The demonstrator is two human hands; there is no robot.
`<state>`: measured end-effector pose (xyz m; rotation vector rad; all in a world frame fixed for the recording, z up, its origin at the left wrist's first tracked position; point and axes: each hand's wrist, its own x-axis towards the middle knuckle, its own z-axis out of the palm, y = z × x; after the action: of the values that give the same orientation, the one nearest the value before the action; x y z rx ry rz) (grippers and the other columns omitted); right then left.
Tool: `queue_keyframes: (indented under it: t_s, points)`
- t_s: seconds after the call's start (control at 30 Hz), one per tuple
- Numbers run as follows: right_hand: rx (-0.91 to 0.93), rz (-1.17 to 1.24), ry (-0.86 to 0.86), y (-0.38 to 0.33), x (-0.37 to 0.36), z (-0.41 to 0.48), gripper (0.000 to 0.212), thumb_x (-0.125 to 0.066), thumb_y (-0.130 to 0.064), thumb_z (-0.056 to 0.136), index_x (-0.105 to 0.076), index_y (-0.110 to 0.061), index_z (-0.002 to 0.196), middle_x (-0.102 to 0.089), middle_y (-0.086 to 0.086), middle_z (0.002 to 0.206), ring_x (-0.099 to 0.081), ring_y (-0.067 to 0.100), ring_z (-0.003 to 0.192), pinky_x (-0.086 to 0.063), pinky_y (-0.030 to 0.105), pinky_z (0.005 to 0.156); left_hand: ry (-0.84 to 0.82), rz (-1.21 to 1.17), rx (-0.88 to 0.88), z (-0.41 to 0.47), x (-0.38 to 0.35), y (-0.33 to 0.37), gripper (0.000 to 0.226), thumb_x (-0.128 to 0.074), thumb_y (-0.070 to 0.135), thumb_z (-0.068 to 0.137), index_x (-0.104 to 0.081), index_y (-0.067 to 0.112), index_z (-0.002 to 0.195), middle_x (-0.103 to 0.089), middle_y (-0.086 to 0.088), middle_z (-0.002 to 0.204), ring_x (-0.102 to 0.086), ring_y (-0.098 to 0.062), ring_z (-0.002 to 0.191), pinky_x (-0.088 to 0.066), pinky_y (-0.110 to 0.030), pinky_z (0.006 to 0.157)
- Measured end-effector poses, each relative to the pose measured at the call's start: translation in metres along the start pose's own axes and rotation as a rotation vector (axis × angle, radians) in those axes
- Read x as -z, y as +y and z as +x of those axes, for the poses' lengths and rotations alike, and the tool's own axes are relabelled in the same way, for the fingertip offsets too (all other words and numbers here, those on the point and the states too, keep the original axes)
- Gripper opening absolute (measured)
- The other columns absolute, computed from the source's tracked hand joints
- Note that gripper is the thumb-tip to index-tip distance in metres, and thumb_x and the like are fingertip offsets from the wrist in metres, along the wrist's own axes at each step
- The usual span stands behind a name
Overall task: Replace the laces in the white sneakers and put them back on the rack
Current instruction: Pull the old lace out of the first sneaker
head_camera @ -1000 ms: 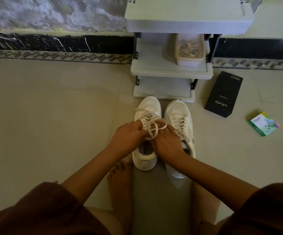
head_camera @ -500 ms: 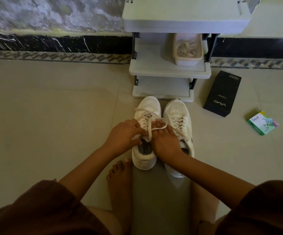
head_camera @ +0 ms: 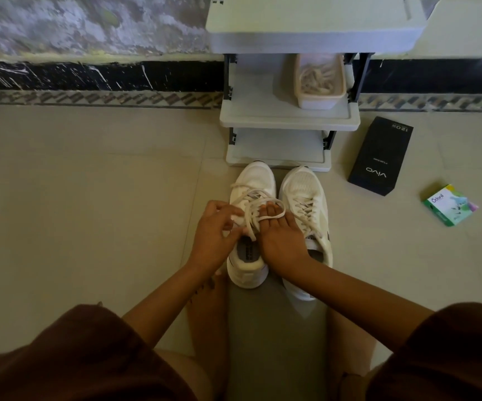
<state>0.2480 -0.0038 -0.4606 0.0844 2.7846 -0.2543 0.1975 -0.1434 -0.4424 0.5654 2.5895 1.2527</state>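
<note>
While the left sneaker (head_camera: 252, 183) and the right sneaker (head_camera: 310, 195) are stood side by side on the tiled floor (head_camera: 89, 198), their toes are set just before the bottom shelf of the rack (head_camera: 289, 118). The loose lace (head_camera: 274, 202) of the left sneaker is pinched above the tongue by the curled fingers of the left hand (head_camera: 213, 233). A loop of it is draped round the straight, close-set fingertips of the right hand (head_camera: 280, 241), which is laid flat over the shoe. The right sneaker is seen laced. A tub (head_camera: 320, 82) of laces is kept on the middle shelf. A black box (head_camera: 378, 157) and a green box (head_camera: 451, 205) are laid on the floor to the right.
</note>
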Motion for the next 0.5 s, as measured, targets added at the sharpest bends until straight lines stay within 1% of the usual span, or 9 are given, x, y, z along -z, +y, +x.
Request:
queue_keyframes:
  t_s: [0.07, 0.1, 0.17, 0.2, 0.37, 0.5]
  points:
    - [0.002, -0.007, 0.006, 0.001, 0.000, -0.001, 0.063, -0.024, -0.032, 0.101, 0.005, -0.001, 0.148, 0.002, 0.019, 0.157, 0.002, 0.028, 0.145, 0.005, 0.039, 0.116, 0.078, -0.009, 0.051, -0.010, -0.005, -0.004, 0.044, -0.076, 0.015, 0.076, -0.061, 0.009, 0.118, -0.054, 0.000, 0.109, -0.060, -0.012, 0.085, -0.047, -0.009, 0.074]
    - [0.001, -0.005, 0.008, 0.002, 0.000, -0.001, 0.064, -0.024, -0.032, 0.101, 0.005, -0.001, 0.147, 0.002, 0.019, 0.157, 0.002, 0.028, 0.145, 0.004, 0.039, 0.116, 0.089, -0.009, 0.077, -0.014, -0.008, -0.007, 0.048, -0.076, 0.017, 0.077, -0.060, 0.008, 0.121, -0.060, -0.003, 0.110, -0.063, -0.014, 0.088, -0.050, -0.015, 0.078]
    - [-0.004, 0.006, 0.010, 0.002, 0.000, -0.002, 0.064, -0.024, -0.033, 0.101, 0.005, -0.001, 0.147, 0.002, 0.019, 0.157, 0.002, 0.028, 0.145, 0.004, 0.039, 0.116, 0.100, -0.013, 0.086, -0.020, -0.014, -0.011, 0.045, -0.073, 0.016, 0.080, -0.060, 0.004, 0.122, -0.066, -0.011, 0.112, -0.065, -0.020, 0.095, -0.053, -0.029, 0.085]
    - [-0.008, 0.011, 0.011, 0.002, 0.000, -0.003, 0.064, -0.024, -0.034, 0.101, 0.006, -0.001, 0.147, 0.002, 0.019, 0.157, 0.002, 0.028, 0.145, 0.005, 0.038, 0.116, 0.106, -0.011, 0.077, -0.022, -0.015, -0.011, 0.043, -0.071, 0.014, 0.082, -0.060, 0.002, 0.121, -0.066, -0.014, 0.112, -0.066, -0.022, 0.097, -0.053, -0.033, 0.087]
    - [-0.003, 0.013, 0.017, 0.002, -0.001, -0.001, 0.065, -0.024, -0.036, 0.101, 0.005, -0.001, 0.147, 0.001, 0.019, 0.157, 0.001, 0.028, 0.146, 0.005, 0.038, 0.116, 0.127, 0.072, 0.025, -0.021, -0.016, -0.011, 0.032, -0.066, 0.009, 0.085, -0.064, 0.000, 0.116, -0.067, -0.016, 0.112, -0.066, -0.027, 0.098, -0.053, -0.038, 0.088]
    - [0.010, -0.013, 0.003, 0.002, 0.000, -0.002, 0.066, -0.025, -0.033, 0.101, 0.009, 0.000, 0.146, 0.004, 0.020, 0.156, 0.003, 0.029, 0.145, 0.005, 0.039, 0.116, 0.106, 0.113, -0.011, -0.020, -0.017, -0.008, 0.024, -0.064, 0.005, 0.086, -0.068, 0.003, 0.110, -0.066, -0.016, 0.115, -0.064, -0.029, 0.106, -0.051, -0.043, 0.092]
